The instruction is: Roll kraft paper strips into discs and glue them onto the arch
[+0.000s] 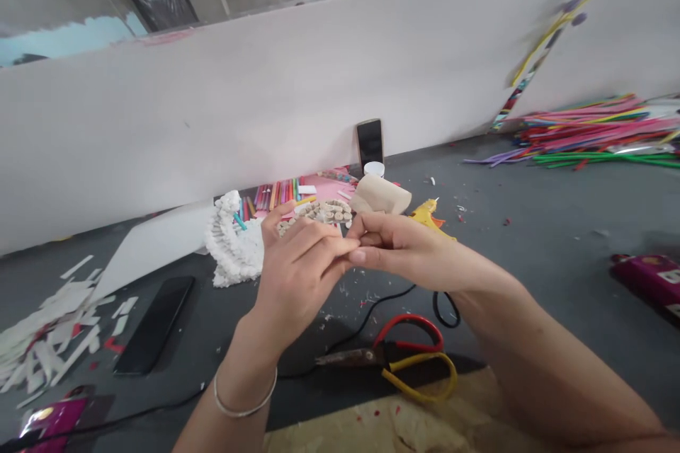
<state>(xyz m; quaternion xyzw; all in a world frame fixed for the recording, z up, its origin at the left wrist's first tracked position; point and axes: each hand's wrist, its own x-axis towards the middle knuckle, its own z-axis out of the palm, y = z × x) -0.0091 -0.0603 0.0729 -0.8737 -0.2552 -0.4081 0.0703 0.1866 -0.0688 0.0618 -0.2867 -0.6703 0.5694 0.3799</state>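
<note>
left hand (300,265) and right hand (411,251) fingertips touching, grip unclear | scissors (390,357) below | pink pack (645,279) lettering unreadable

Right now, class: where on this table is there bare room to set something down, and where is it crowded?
Widest bare patch of table: between the scissors, the straws and the magenta box. A narrower one: between the black phone and the left hand. Crowded: paper strips at far left; markers and white foam piece behind that hand.

Glossy black phone (154,325), dull metal scissors (393,357) with plastic-coated handles, matt grey tabletop (552,241), fuzzy pipe-cleaners (595,131).
</note>
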